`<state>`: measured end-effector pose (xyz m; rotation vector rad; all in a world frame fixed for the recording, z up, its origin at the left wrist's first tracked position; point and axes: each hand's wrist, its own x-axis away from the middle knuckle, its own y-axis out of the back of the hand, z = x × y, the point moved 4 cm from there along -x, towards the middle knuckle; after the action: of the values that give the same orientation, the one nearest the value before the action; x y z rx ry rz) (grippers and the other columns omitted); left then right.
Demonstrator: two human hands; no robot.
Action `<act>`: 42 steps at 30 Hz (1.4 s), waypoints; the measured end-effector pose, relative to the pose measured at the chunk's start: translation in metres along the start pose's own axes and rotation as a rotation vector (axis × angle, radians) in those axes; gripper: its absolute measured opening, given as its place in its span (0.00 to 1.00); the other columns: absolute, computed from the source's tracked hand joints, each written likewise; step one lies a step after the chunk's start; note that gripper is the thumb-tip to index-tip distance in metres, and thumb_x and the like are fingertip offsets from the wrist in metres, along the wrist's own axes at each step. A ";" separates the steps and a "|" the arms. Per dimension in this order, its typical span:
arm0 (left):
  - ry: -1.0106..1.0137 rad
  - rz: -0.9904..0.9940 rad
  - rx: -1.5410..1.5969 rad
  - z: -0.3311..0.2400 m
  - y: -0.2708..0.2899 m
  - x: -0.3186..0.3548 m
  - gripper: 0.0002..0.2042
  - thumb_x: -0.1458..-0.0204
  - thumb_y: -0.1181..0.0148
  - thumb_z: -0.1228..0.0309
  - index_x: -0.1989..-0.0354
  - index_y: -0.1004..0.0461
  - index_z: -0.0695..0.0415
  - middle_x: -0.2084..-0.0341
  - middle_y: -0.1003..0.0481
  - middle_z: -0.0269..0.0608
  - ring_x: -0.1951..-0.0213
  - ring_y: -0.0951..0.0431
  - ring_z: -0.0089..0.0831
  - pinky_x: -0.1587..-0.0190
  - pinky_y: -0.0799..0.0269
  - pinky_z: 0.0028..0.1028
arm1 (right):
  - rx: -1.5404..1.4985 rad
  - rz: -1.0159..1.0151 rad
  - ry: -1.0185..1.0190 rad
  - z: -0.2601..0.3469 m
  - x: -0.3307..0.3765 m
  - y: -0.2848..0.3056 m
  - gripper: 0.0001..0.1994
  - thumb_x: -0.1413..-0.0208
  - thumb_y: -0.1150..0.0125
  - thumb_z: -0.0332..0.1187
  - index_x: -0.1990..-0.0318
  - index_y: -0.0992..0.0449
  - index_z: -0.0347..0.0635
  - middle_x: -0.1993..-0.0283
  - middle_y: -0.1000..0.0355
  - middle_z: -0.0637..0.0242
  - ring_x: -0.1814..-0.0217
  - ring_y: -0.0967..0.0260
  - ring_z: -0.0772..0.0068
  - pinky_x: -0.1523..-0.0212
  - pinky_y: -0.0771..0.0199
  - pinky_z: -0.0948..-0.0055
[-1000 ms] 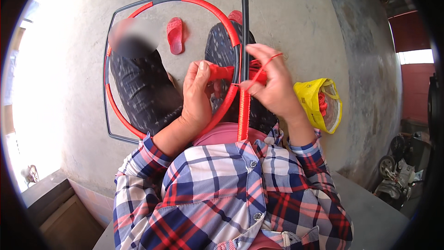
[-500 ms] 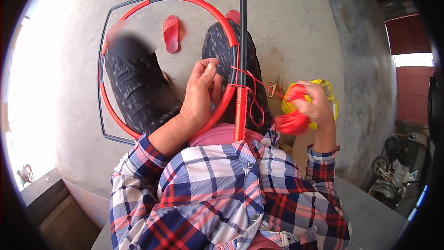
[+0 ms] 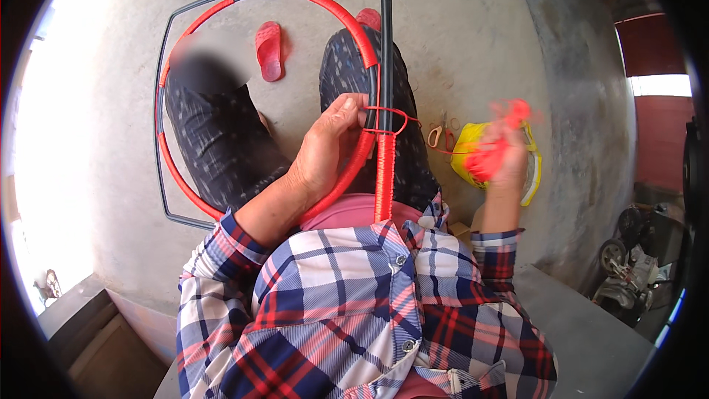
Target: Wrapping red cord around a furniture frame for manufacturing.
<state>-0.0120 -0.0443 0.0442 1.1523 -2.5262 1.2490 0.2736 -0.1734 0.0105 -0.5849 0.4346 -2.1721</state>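
Observation:
Across my lap lies a black square-cornered frame (image 3: 386,22) with a round ring (image 3: 336,11) inside it, wound in red cord along several stretches. The frame's right bar (image 3: 385,177) is tightly wrapped in red near my body. My left hand (image 3: 326,140) is closed, its thumb and fingers pinching the ring's bare black part beside that bar. Red cord (image 3: 402,117) loops around ring and bar there and runs off to the right. Out at the right, my right hand (image 3: 508,166) grips a bundle of red cord (image 3: 487,161), partly blurred by motion.
Scissors (image 3: 442,135) with orange handles lie on the concrete floor, next to a yellow bag (image 3: 532,191) below my right hand. A pink slipper (image 3: 269,52) lies between my legs. A wheeled machine (image 3: 626,270) stands at the far right.
My right hand has moved up and outward with the cord bundle. The slack loop by the bar has drawn smaller. My left hand has shifted right, onto the ring.

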 end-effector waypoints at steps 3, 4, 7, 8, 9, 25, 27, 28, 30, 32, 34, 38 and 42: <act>0.007 0.026 0.037 0.001 0.001 0.003 0.13 0.37 0.58 0.61 0.53 0.34 0.57 0.68 0.28 0.34 0.68 0.29 0.25 0.64 0.33 0.24 | 0.396 0.397 -0.237 -0.042 0.026 -0.086 0.11 0.45 0.43 0.33 0.57 0.27 0.37 0.73 0.30 0.71 0.76 0.38 0.83 0.76 0.36 0.82; 0.010 -0.002 0.077 0.001 0.001 0.002 0.11 0.38 0.57 0.64 0.55 0.34 0.58 0.67 0.27 0.37 0.68 0.27 0.27 0.64 0.32 0.25 | 0.524 0.486 -0.341 -0.055 0.030 -0.094 0.10 0.46 0.42 0.33 0.60 0.26 0.37 0.73 0.30 0.71 0.77 0.38 0.83 0.76 0.36 0.82; 0.014 -0.038 0.072 0.001 0.008 0.001 0.08 0.41 0.57 0.70 0.59 0.33 0.59 0.68 0.26 0.40 0.70 0.26 0.28 0.67 0.30 0.25 | 0.498 0.394 -0.143 -0.037 0.031 -0.092 0.06 0.47 0.41 0.31 0.70 0.30 0.40 0.78 0.35 0.72 0.81 0.39 0.81 0.78 0.37 0.80; 0.019 -0.038 0.032 0.001 0.009 0.001 0.06 0.43 0.57 0.73 0.61 0.33 0.59 0.70 0.26 0.41 0.72 0.25 0.29 0.68 0.29 0.25 | 0.435 0.264 -0.112 -0.026 0.029 -0.078 0.07 0.46 0.42 0.31 0.73 0.32 0.41 0.80 0.37 0.71 0.82 0.40 0.80 0.79 0.38 0.80; 0.026 -0.032 0.031 0.001 0.006 -0.002 0.06 0.43 0.57 0.73 0.61 0.33 0.59 0.70 0.26 0.41 0.72 0.25 0.29 0.68 0.29 0.25 | 0.351 0.259 -0.075 -0.016 0.032 -0.066 0.07 0.46 0.42 0.30 0.73 0.32 0.41 0.81 0.37 0.71 0.82 0.39 0.81 0.79 0.38 0.79; 0.106 -0.073 -0.004 -0.001 0.007 -0.002 0.03 0.50 0.61 0.76 0.71 0.39 0.58 0.82 0.28 0.50 0.84 0.28 0.34 0.83 0.30 0.27 | 0.343 0.175 -0.200 -0.049 0.050 -0.035 0.05 0.48 0.40 0.27 0.68 0.31 0.43 0.81 0.36 0.69 0.85 0.39 0.77 0.84 0.38 0.78; 0.106 -0.080 -0.021 0.001 0.008 -0.002 0.03 0.50 0.60 0.75 0.70 0.39 0.58 0.83 0.29 0.50 0.85 0.29 0.34 0.83 0.31 0.26 | 0.690 0.115 -0.239 -0.046 0.028 -0.038 0.05 0.47 0.40 0.29 0.66 0.30 0.41 0.76 0.33 0.69 0.79 0.35 0.79 0.78 0.34 0.79; 0.106 -0.086 -0.063 0.000 0.007 -0.003 0.03 0.49 0.60 0.74 0.69 0.38 0.58 0.83 0.29 0.49 0.85 0.29 0.34 0.83 0.31 0.26 | 0.688 0.111 -0.235 -0.047 0.017 -0.038 0.05 0.47 0.40 0.29 0.66 0.30 0.41 0.76 0.33 0.69 0.79 0.35 0.79 0.78 0.34 0.79; 0.106 -0.090 -0.109 0.001 0.008 -0.004 0.04 0.48 0.59 0.73 0.68 0.38 0.58 0.83 0.29 0.48 0.85 0.30 0.34 0.83 0.32 0.26 | 0.964 0.172 0.223 -0.038 -0.006 -0.046 0.10 0.46 0.41 0.32 0.61 0.29 0.35 0.72 0.29 0.65 0.69 0.29 0.75 0.70 0.29 0.74; 0.178 -0.078 -0.067 0.007 0.013 -0.003 0.08 0.45 0.57 0.68 0.63 0.35 0.58 0.75 0.28 0.44 0.76 0.27 0.31 0.73 0.29 0.26 | 0.918 0.206 0.218 -0.015 -0.009 -0.083 0.10 0.47 0.41 0.31 0.60 0.29 0.36 0.70 0.28 0.64 0.66 0.27 0.71 0.66 0.28 0.71; 0.063 -0.136 -0.053 0.006 0.018 -0.002 0.10 0.44 0.56 0.65 0.60 0.35 0.58 0.71 0.28 0.40 0.71 0.28 0.29 0.67 0.31 0.26 | 0.869 0.242 0.210 0.003 -0.005 -0.128 0.11 0.48 0.42 0.30 0.58 0.28 0.36 0.67 0.27 0.62 0.63 0.26 0.67 0.62 0.27 0.67; -0.383 -0.255 -0.086 -0.011 -0.001 0.008 0.13 0.41 0.54 0.62 0.54 0.33 0.56 0.62 0.30 0.32 0.60 0.30 0.25 0.55 0.36 0.27 | 1.363 0.753 0.970 -0.014 0.024 -0.206 0.13 0.56 0.37 0.28 0.59 0.24 0.50 0.54 0.27 0.70 0.52 0.29 0.63 0.57 0.28 0.67; -0.246 -0.259 -0.257 0.001 0.027 -0.002 0.09 0.45 0.53 0.76 0.57 0.32 0.57 0.65 0.29 0.35 0.62 0.29 0.24 0.57 0.34 0.23 | 1.405 0.424 1.122 -0.015 0.019 -0.199 0.20 0.61 0.29 0.32 0.59 0.28 0.43 0.49 0.31 0.61 0.47 0.33 0.57 0.48 0.32 0.62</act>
<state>-0.0281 -0.0334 0.0251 1.5833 -2.4969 0.7378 0.1291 -0.0675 0.1010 1.3769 -0.4357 -1.6281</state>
